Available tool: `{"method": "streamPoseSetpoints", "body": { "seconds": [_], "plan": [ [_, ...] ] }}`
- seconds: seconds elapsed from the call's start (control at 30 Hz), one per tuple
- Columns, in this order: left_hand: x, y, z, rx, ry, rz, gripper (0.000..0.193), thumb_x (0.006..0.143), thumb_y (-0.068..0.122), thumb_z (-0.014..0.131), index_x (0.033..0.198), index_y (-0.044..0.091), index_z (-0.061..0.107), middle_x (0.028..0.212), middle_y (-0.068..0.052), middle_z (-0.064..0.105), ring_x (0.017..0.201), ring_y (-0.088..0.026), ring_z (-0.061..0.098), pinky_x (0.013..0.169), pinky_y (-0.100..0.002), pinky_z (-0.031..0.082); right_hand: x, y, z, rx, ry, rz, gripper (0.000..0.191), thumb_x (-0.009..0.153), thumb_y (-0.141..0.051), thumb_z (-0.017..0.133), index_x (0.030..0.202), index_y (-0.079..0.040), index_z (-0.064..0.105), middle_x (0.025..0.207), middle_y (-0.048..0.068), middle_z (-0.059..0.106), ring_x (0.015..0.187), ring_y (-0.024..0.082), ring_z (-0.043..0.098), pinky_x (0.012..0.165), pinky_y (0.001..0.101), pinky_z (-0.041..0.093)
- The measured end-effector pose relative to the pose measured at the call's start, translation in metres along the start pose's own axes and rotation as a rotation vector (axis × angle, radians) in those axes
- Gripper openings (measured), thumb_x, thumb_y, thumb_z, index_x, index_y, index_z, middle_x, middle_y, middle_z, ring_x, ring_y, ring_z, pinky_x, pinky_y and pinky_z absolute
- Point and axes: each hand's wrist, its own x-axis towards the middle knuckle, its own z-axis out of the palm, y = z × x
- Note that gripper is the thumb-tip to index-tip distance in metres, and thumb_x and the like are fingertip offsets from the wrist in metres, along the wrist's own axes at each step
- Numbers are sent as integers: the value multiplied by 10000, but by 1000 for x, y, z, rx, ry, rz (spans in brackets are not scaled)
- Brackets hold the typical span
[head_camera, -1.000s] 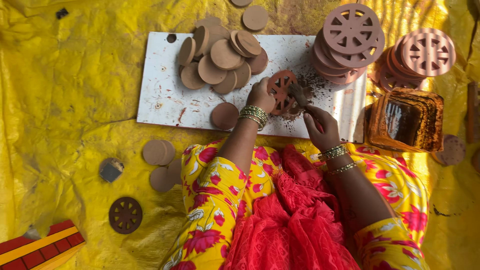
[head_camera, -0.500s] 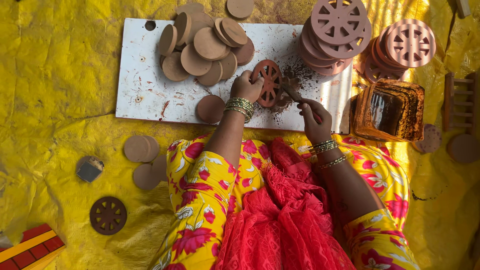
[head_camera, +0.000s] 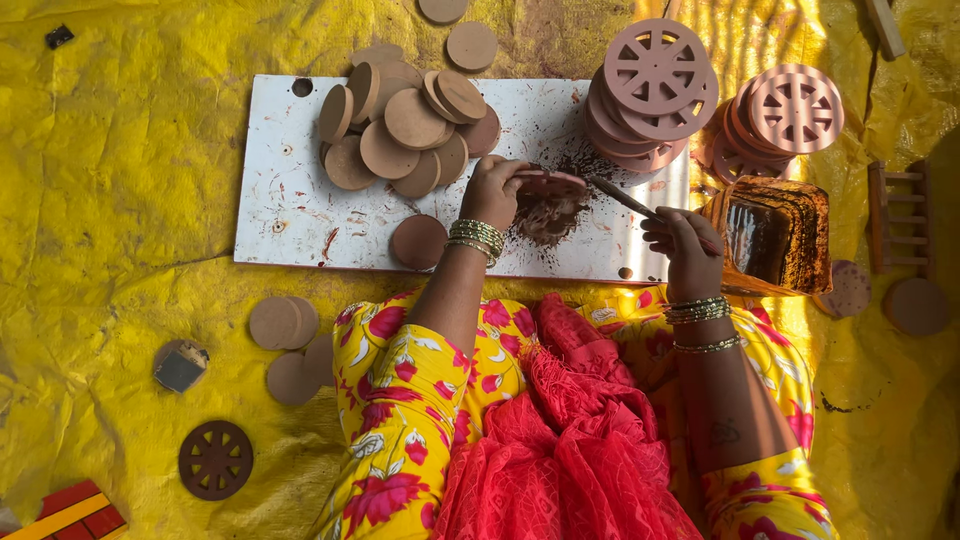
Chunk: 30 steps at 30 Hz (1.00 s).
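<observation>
On the white board (head_camera: 300, 215), near its front edge, lay a reddish-brown clay disc (head_camera: 548, 183), held on edge-flat by the left hand (head_camera: 495, 190), whose fingers were curled down and closed on the disc's near rim. Dark crumbs (head_camera: 548, 218) were scattered just below the disc. Left forearm ran up from the lap, bangles at the wrist. Right hand (head_camera: 685, 240) sat to the right, well apart from the left, fingers clamped on a thin stick tool (head_camera: 625, 198) that slanted up-left, its tip close to the disc; contact could not be told. Behind the left hand was a heap of plain clay discs (head_camera: 405, 130), one more disc (head_camera: 418, 242) lying just beside the wrist. Two stacks of cut-out wheel discs (head_camera: 655, 75) stood at the board's right end and beyond it. A brown-stained square container (head_camera: 775, 235) sat just beside the right hand. Everything rested on a yellow sheet (head_camera: 120, 200).
</observation>
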Motion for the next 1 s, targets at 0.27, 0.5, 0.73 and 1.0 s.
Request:
{"method": "streamPoseSetpoints", "body": {
  "seconds": [0.27, 0.5, 0.73, 1.0],
  "plan": [
    [-7, 3, 23, -349, -215, -265, 1010, 900, 268, 756, 1511, -118, 50, 1328, -249, 569, 1241, -357, 604, 1033, -394, 503, -14, 6, 30, 53, -178, -123, 329, 1091, -234, 533, 1283, 15, 630, 1127, 129, 748, 951, 160, 712, 849, 301, 556],
    [-14, 13, 23, 96, -103, 24, 478, 835, 110, 746, 1303, 87, 654, 1230, -208, 661, 1078, -366, 693, 965, -413, 564, -23, 1, 27, -289, -106, -196, 229, 1009, -161, 679, 1165, 4, 705, 998, 91, 756, 775, 122, 644, 667, 300, 512],
    [-12, 25, 11, 28, -142, -54, 243, 823, 95, 761, 1066, 108, 771, 1103, -122, 718, 982, -309, 709, 885, -396, 569, 19, 4, 18, 183, -133, -198, 161, 1034, -161, 651, 1059, -2, 663, 979, 76, 733, 877, 146, 705, 847, 301, 581],
    [-10, 14, 14, 78, -134, -47, 239, 843, 54, 738, 1078, 89, 764, 1112, -134, 723, 1003, -320, 705, 899, -401, 563, 33, 9, 14, -68, -296, -191, 205, 1015, -125, 596, 1043, 50, 698, 864, 111, 732, 732, 153, 677, 662, 267, 510]
  ]
}}
